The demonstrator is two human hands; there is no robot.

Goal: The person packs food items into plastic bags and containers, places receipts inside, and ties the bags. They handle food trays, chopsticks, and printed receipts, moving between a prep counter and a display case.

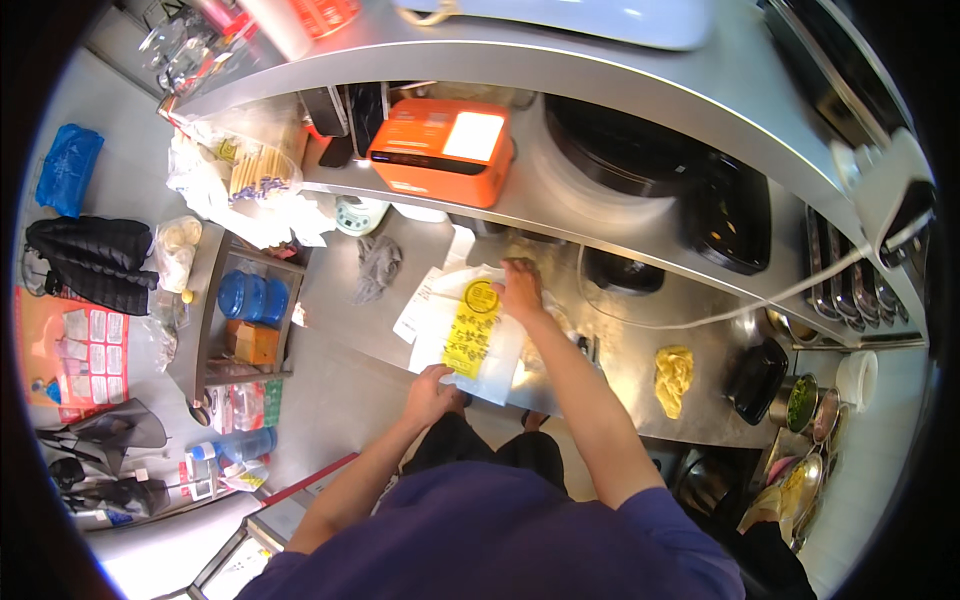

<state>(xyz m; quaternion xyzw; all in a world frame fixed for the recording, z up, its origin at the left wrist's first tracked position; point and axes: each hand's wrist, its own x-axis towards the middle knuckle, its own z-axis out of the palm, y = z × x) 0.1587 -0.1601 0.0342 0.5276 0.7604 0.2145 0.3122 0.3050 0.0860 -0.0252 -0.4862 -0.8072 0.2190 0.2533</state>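
A white bag with a yellow printed panel bearing writing lies at the front edge of the steel counter, its lower end reaching past the edge. My left hand grips its lower left corner, thumb towards the panel. At the upper right of the bag, my right hand has its fingers curled onto the edge; the fingertips are partly hidden. A printed paper slip sticks out along the bag's left side. Behind my right wrist is a clear plastic item, too blurred to name.
Above the counter runs a steel shelf with an orange label printer and black lids. A grey rag and a yellow cloth lie on the counter. A white cable hangs across the right. Another person's hand is beside food pans.
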